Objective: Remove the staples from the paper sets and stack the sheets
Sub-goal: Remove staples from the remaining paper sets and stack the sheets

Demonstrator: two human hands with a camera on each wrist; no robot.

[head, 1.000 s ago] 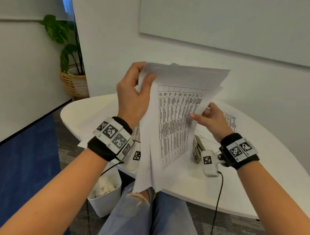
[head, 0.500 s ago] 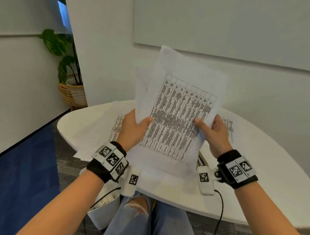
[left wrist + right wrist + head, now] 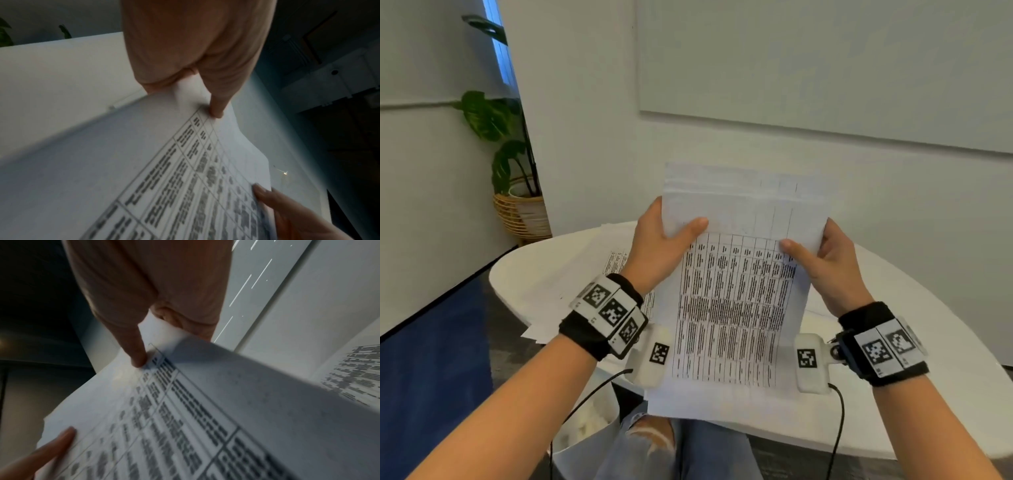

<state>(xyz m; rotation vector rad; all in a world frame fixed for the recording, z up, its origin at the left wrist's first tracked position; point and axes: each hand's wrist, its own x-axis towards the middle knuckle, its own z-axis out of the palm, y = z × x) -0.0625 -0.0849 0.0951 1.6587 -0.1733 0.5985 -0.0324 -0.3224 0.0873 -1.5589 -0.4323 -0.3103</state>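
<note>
Head view: both hands hold the printed paper set (image 3: 736, 291) upright above the white bench (image 3: 893, 394), left hand (image 3: 659, 253) and right hand (image 3: 828, 270) pinching opposite side edges, probably to square the sheets. More sheets (image 3: 616, 263) lie left of the set.
Left wrist view: thumb presses the table print.
Right wrist view: same pinch; no staple visible.

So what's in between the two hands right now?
The paper set fills the gap. The left hand grips one side edge, the right hand the other, thumbs on the printed table. The head view shows it best.
</note>
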